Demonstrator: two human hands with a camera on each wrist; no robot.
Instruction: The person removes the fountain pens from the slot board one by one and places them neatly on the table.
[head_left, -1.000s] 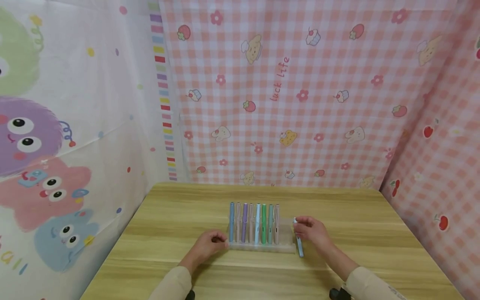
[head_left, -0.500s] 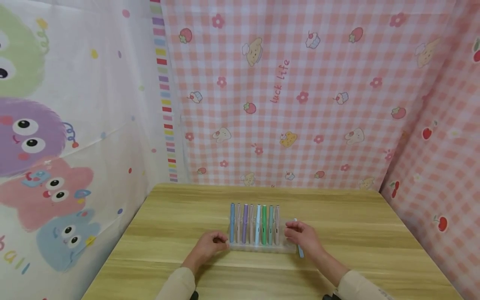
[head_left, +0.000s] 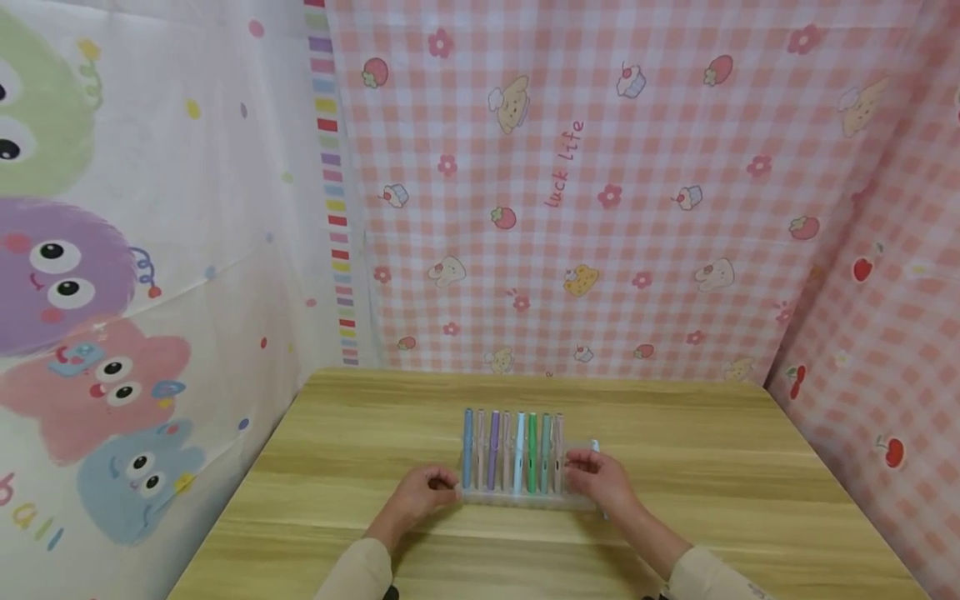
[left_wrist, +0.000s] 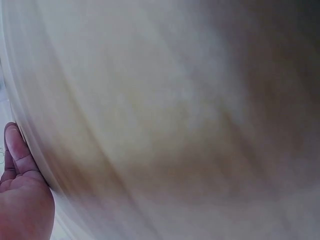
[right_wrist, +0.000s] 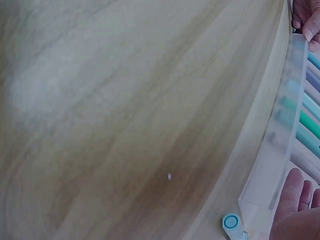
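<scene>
A clear plastic pen holder [head_left: 517,500] stands on the table with several capped pens side by side, among them a blue pen [head_left: 468,450], a purple pen [head_left: 493,450] and a green pen [head_left: 532,454]. My left hand [head_left: 422,492] pinches the holder's left end between thumb and fingers. At the other end, my right hand [head_left: 600,482] has its fingertips beside the rightmost pen, a pale pinkish one [head_left: 558,450]; the right wrist view shows these fingers extended. A loose light blue pen [right_wrist: 231,222] lies just right of the holder, mostly hidden behind my right hand in the head view.
The wooden table [head_left: 360,417] reaches back to a pink checked curtain [head_left: 600,233]. A white curtain with cartoon figures [head_left: 67,292] hangs at the left, and another checked curtain [head_left: 862,350] is at the right.
My right hand has left the loose light blue pen and moved left to the rightmost pen in the holder. The left hand keeps its place at the holder's left end.
</scene>
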